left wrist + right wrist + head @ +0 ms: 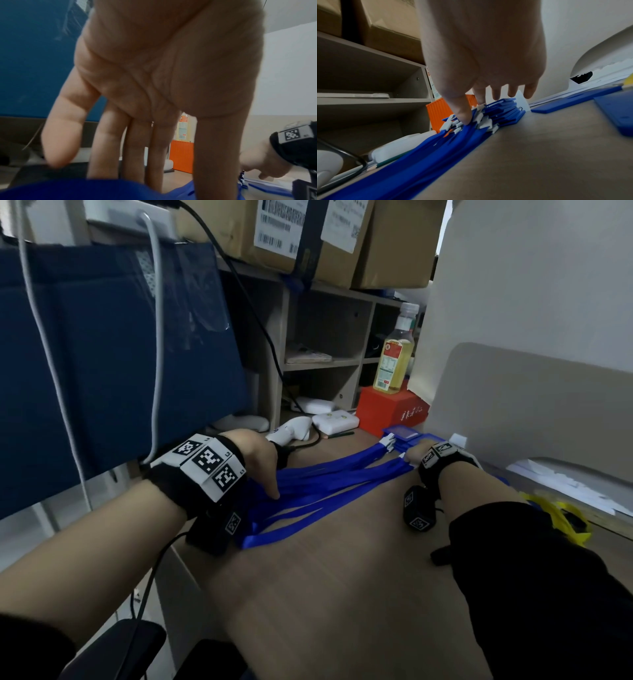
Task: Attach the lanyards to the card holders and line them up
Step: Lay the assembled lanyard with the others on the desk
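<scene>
While several lanyards (318, 487) lie clipped to stacked card holders (503, 112) on the desk (342, 577), both flat, empty hands, left (260, 460) and right (419, 451), press them; lining-up seems unfinished.

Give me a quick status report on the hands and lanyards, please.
Left hand open, fingers on blue lanyards. Right hand pressing clip ends at stacked card holders. Nothing obstructing.
</scene>
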